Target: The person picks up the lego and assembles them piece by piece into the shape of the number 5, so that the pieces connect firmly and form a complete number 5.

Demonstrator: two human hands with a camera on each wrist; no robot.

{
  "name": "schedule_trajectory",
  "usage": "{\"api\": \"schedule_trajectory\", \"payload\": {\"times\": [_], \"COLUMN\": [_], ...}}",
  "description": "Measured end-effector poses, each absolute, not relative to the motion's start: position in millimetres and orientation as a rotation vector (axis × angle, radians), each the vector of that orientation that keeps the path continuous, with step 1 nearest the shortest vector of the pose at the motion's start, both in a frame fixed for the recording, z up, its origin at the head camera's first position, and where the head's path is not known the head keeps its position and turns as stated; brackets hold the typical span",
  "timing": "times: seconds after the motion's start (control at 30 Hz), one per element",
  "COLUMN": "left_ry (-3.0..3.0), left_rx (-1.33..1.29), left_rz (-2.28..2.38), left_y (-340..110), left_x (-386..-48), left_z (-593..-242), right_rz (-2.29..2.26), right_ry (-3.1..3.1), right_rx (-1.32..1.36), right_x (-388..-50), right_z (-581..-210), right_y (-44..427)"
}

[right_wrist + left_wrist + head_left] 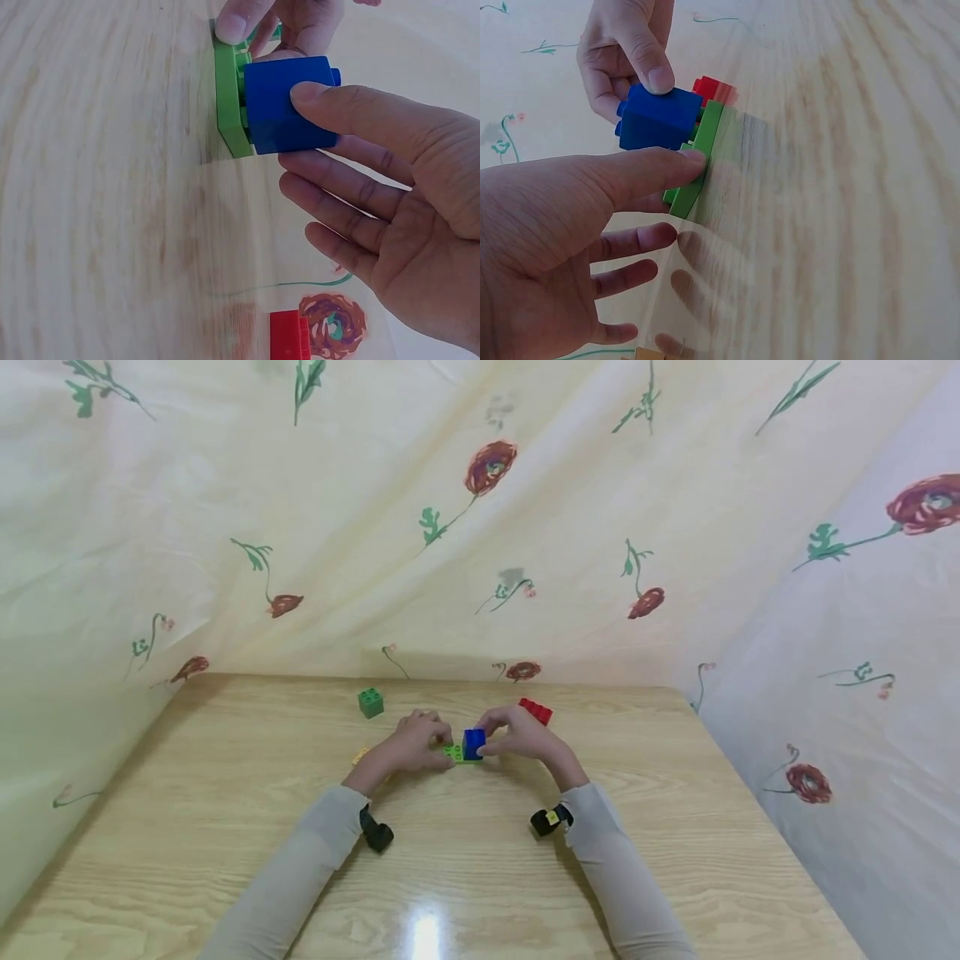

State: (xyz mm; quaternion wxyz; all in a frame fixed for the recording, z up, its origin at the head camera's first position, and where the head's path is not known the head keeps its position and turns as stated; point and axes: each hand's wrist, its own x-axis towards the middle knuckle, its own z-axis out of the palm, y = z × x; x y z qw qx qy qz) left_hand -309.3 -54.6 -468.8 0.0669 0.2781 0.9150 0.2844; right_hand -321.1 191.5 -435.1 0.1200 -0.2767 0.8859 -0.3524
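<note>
My right hand (519, 734) pinches a blue toy building brick (474, 744) between thumb and fingers. The brick stands over one end of a flat light-green building plate (233, 112), and green studs show in a narrow gap between them in the right wrist view. My left hand (417, 742) holds the other end of the plate, its thumb on the near side. In the left wrist view, the remaining fingers of the left hand (562, 217) spread loosely. Whether the blue brick touches the studs I cannot tell.
A dark-green brick (371, 702) stands at the back left of the wooden table (465, 860). Behind my right hand lies a red brick (536, 711). A yellow piece (361, 757) is partly hidden by my left wrist. Flowered cloth (360, 527) hangs behind the table.
</note>
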Motion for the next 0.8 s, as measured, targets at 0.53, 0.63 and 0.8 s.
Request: {"api": "schedule_trajectory", "payload": {"times": [0.53, 0.63, 0.8], "left_ry": [2.752, 2.751, 2.74], "left_rx": [0.835, 0.833, 0.822], "left_rz": [0.866, 0.864, 0.871], "left_y": [-55.0, -55.4, -55.2], "left_x": [-307.5, -307.6, -305.1], "left_z": [-467.5, -466.4, -465.3], "right_rz": [-1.009, -1.005, -1.004], "right_ry": [2.606, 2.609, 2.603], "right_rx": [-0.821, -0.811, -0.792], "right_x": [-316.5, -316.0, -314.6], "right_z": [-431.4, -429.6, -429.2], "right_y": [187.4, 186.3, 185.7]}}
